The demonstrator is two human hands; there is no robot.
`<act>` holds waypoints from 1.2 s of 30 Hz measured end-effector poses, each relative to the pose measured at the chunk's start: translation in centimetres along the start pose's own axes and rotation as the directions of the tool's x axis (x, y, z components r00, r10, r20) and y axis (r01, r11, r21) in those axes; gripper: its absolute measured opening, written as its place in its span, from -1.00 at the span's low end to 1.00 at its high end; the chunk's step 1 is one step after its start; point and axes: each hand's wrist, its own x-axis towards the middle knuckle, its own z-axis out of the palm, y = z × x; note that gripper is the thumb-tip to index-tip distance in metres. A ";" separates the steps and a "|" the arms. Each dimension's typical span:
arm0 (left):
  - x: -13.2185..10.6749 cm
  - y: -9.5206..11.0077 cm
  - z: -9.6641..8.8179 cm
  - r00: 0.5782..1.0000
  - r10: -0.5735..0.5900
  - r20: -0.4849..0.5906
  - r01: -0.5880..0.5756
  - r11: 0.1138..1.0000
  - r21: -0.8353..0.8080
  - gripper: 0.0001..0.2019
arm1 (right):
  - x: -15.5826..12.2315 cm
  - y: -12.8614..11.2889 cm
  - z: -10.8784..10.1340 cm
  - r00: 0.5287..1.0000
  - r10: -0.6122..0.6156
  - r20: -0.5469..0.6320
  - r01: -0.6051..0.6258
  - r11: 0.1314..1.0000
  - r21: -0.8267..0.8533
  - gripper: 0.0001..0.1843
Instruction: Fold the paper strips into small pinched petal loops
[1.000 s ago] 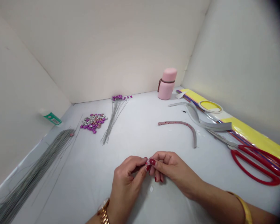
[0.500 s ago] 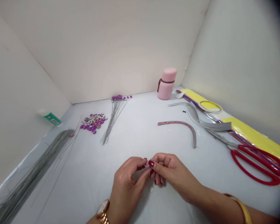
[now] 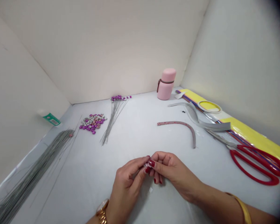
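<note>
My left hand (image 3: 127,180) and my right hand (image 3: 169,171) meet low in the middle of the white table (image 3: 135,137). Both pinch one tiny pale piece (image 3: 146,164) between thumbs and fingertips; it is too small to name. A small white scrap (image 3: 151,189) lies on the table just under the hands. A gold watch sits on my left wrist and a yellow bangle on my right forearm.
Red-handled scissors (image 3: 252,161) lie at the right beside yellow sheets (image 3: 254,135), a tape ring (image 3: 209,106) and grey curved strips (image 3: 189,129). A pink bottle (image 3: 166,84) stands at the back. Purple beads (image 3: 92,121), beaded wires (image 3: 114,118) and a wire bundle (image 3: 30,177) lie left.
The hands have stayed pinched together in the same spot, with only small finger shifts around the tiny piece. Nothing else on the table has moved.
</note>
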 end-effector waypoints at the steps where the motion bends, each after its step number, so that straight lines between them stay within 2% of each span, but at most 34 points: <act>1: -0.1 -0.1 0.1 1.000 -0.019 -0.023 0.018 0.999 -0.033 -0.77 | 0.0 0.0 0.0 1.000 -0.007 0.000 0.007 1.000 0.002 -0.73; 5: -0.2 -0.2 0.3 0.992 -0.099 -0.072 0.086 0.982 -0.166 -0.85 | -0.2 -0.1 0.1 1.000 -0.024 0.005 0.024 1.000 -0.018 -0.73; 10: 0.1 0.0 0.5 0.984 -0.153 -0.087 0.124 0.955 -0.270 -0.89 | -0.2 0.0 -0.1 0.998 -0.066 0.019 0.068 0.990 -0.123 -0.68; 14: -0.1 0.1 0.6 0.956 -0.272 -0.108 0.226 0.919 -0.322 -0.88 | -0.3 0.2 -0.1 0.996 -0.080 0.031 0.084 0.981 -0.174 -0.68; 17: -0.1 0.2 0.6 0.933 -0.356 -0.059 0.312 0.878 -0.364 -0.88 | -0.5 0.3 -0.2 0.993 -0.112 0.026 0.115 0.965 -0.236 -0.69; 20: 0.1 0.1 0.8 0.902 -0.431 -0.001 0.380 0.797 -0.469 -0.88 | -0.7 0.4 -0.2 0.990 -0.138 0.039 0.143 0.956 -0.256 -0.72; 24: 0.3 0.0 1.0 0.888 -0.453 0.083 0.408 0.690 -0.598 -0.85 | -0.7 0.5 -0.1 0.987 -0.149 0.061 0.158 0.966 -0.205 -0.74; 26: 0.3 0.0 1.0 0.879 -0.463 0.112 0.425 0.657 -0.623 -0.83 | -0.8 0.4 0.0 0.978 -0.204 0.034 0.206 0.949 -0.239 -0.82; 29: 0.3 0.2 1.0 0.871 -0.477 0.120 0.436 0.637 -0.636 -0.82 | -0.8 0.2 -0.1 0.947 -0.321 0.034 0.307 0.866 -0.395 -0.85; 31: 0.3 0.4 1.0 0.873 -0.474 0.116 0.432 0.640 -0.635 -0.82 | -0.8 0.1 -0.2 0.934 -0.351 0.069 0.342 0.819 -0.462 -0.86; 34: 0.3 0.7 1.2 0.867 -0.481 0.125 0.438 0.620 -0.651 -0.80 | -0.7 0.0 -0.3 0.935 -0.351 0.057 0.335 0.817 -0.470 -0.85; 36: 0.3 0.8 1.4 0.849 -0.515 0.120 0.444 0.572 -0.690 -0.82 | -0.6 0.1 -0.3 0.938 -0.346 0.035 0.320 0.820 -0.474 -0.85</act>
